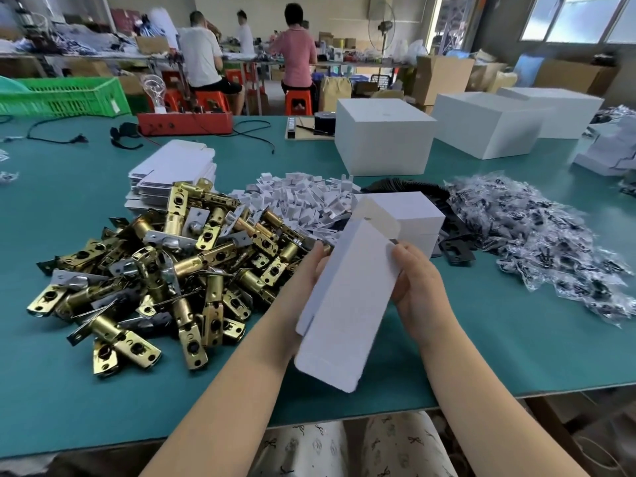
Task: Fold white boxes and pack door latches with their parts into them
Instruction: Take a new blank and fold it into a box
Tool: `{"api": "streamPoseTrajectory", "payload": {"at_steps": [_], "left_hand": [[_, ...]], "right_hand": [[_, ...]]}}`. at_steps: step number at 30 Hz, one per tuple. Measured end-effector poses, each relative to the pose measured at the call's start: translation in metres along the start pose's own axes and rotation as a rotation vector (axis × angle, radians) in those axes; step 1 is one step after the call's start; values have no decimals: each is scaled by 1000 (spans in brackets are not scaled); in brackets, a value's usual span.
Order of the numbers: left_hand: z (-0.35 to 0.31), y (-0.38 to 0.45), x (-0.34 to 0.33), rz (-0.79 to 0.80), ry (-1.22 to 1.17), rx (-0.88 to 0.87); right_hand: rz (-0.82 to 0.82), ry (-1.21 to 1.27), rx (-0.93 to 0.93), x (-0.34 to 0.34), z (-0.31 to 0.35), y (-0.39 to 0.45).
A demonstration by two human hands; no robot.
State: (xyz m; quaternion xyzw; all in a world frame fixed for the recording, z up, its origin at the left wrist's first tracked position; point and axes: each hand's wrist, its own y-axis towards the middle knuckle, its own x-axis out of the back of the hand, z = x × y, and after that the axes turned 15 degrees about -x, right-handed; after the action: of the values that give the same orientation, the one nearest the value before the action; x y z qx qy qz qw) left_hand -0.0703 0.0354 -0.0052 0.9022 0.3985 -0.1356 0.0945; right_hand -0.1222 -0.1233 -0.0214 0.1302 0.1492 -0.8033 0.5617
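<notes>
White cardboard, blank of any print, forms the long box [347, 297] held above the green table [481, 346]: the left hand [315, 266] grips its left edge, the right hand [416, 280] curls round its right edge near the open top flap. Brass door latches [165, 266] lie heaped to the left, flat box blanks [172, 173] behind them, bagged screws [543, 249] to the right. No readable writing shows anywhere.
</notes>
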Motion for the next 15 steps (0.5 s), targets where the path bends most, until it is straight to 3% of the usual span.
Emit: {"api": "streamPoseTrajectory", "payload": {"at_steps": [4, 6, 10, 15], "left_hand": [[10, 0, -2, -1, 227, -321], [12, 2, -2, 28, 197, -423], [16, 3, -1, -24, 242, -458], [20, 5, -6, -91, 217, -378]], "right_hand": [[-95, -60, 132, 7, 3, -3], [-105, -107, 202, 9, 1, -4], [-181, -309, 241, 4, -5, -5], [-105, -236, 214, 5, -4, -4]]}}
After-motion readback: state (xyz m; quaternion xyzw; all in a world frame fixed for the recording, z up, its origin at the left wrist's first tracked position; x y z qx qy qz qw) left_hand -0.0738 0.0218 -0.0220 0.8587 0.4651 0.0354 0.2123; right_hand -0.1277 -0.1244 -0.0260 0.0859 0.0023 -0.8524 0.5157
